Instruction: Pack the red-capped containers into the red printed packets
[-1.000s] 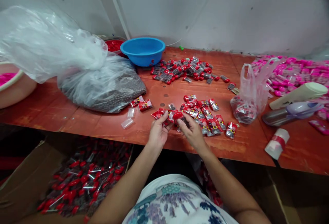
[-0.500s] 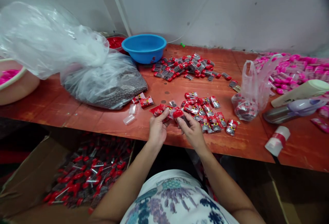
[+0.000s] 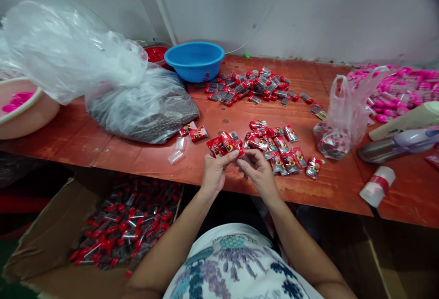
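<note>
My left hand (image 3: 213, 172) and my right hand (image 3: 259, 172) meet at the near edge of the red wooden table (image 3: 103, 152). Between their fingertips they pinch a small red-capped tube with red labels (image 3: 229, 147). Just right of my hands lies a pile of small red packets (image 3: 279, 146). Two clear empty tubes (image 3: 176, 152) rest to the left of my hands.
A big clear bag of dark beads (image 3: 144, 111) lies left, a blue bowl (image 3: 194, 60) and more red-capped tubes (image 3: 250, 88) behind. A small plastic bag (image 3: 338, 120), tape roll (image 3: 377, 185), pink packets (image 3: 398, 88) sit right. A cardboard box of filled tubes (image 3: 120, 226) stands below left.
My hands stayed together on the tube, lifting it slightly off the table; the red cap is now covered by my fingers. The camera shifted a little.
</note>
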{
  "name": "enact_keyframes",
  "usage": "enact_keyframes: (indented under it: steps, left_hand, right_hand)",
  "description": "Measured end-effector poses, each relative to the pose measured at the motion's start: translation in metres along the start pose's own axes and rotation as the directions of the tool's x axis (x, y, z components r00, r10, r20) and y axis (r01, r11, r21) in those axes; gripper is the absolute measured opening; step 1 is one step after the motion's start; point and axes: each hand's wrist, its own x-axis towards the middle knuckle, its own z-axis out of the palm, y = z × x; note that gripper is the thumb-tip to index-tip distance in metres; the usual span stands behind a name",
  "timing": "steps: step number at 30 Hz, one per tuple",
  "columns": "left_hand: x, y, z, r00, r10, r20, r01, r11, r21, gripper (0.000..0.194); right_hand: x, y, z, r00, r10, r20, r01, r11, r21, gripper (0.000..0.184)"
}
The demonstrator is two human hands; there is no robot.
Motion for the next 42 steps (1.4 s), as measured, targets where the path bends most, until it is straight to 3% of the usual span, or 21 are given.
enact_keyframes:
  steps: [3,8,11,15,20,26,28,32,34,38,42]
  left_hand:
    - [0.000,0.000,-0.001,0.999,0.050,0.005,-0.050,0.996,0.068,0.028]
    - [0.000,0.002,-0.003,0.994,0.108,-0.005,-0.105,0.973,0.207,0.036]
    - [0.002,0.004,-0.005,0.995,0.093,0.020,-0.095,0.972,0.213,0.045]
    - [0.005,0.005,-0.009,0.987,-0.015,0.163,-0.013,0.985,0.172,0.036]
    - [0.004,0.002,-0.009,0.978,-0.053,0.201,0.031,0.993,0.112,0.036]
    - [0.001,-0.004,-0.007,0.994,0.060,0.096,-0.076,0.982,0.175,0.032]
    - [0.000,-0.005,-0.007,0.993,0.084,0.078,-0.097,0.979,0.179,0.030]
    - [-0.003,-0.005,-0.008,0.994,0.080,0.079,-0.092,0.982,0.164,0.028]
    - [-0.004,-0.004,-0.008,0.994,0.046,0.102,-0.063,0.983,0.173,0.027]
    - [-0.004,-0.001,-0.007,0.993,0.048,0.104,-0.070,0.972,0.226,0.029]
    - [-0.002,0.004,-0.006,0.995,0.062,0.082,-0.084,0.952,0.294,0.036]
  right_hand:
    - [-0.001,0.002,-0.002,0.999,-0.031,-0.034,0.028,0.996,-0.091,0.030]
    - [-0.004,0.002,-0.003,0.970,-0.229,-0.085,0.191,0.929,-0.317,0.027]
    - [-0.005,0.003,-0.003,0.986,-0.128,-0.107,0.104,0.974,-0.201,0.030]
    - [-0.002,0.003,-0.005,0.993,0.042,-0.111,-0.034,0.997,0.075,0.030]
    - [-0.001,-0.001,-0.009,0.991,0.047,-0.124,-0.038,0.996,0.077,0.027]
    - [-0.009,-0.001,-0.008,0.944,-0.252,-0.211,0.197,0.947,-0.253,0.020]
    - [-0.010,-0.002,-0.009,0.962,-0.195,-0.190,0.153,0.964,-0.216,0.023]
    - [-0.009,-0.005,-0.015,0.994,0.069,-0.088,-0.067,0.997,0.025,0.028]
    - [-0.008,-0.005,-0.016,0.993,0.085,-0.087,-0.080,0.995,0.062,0.028]
    - [-0.010,-0.002,-0.013,0.982,-0.099,-0.160,0.078,0.988,-0.135,0.027]
    - [-0.013,0.001,-0.009,0.938,-0.322,-0.129,0.257,0.895,-0.366,0.024]
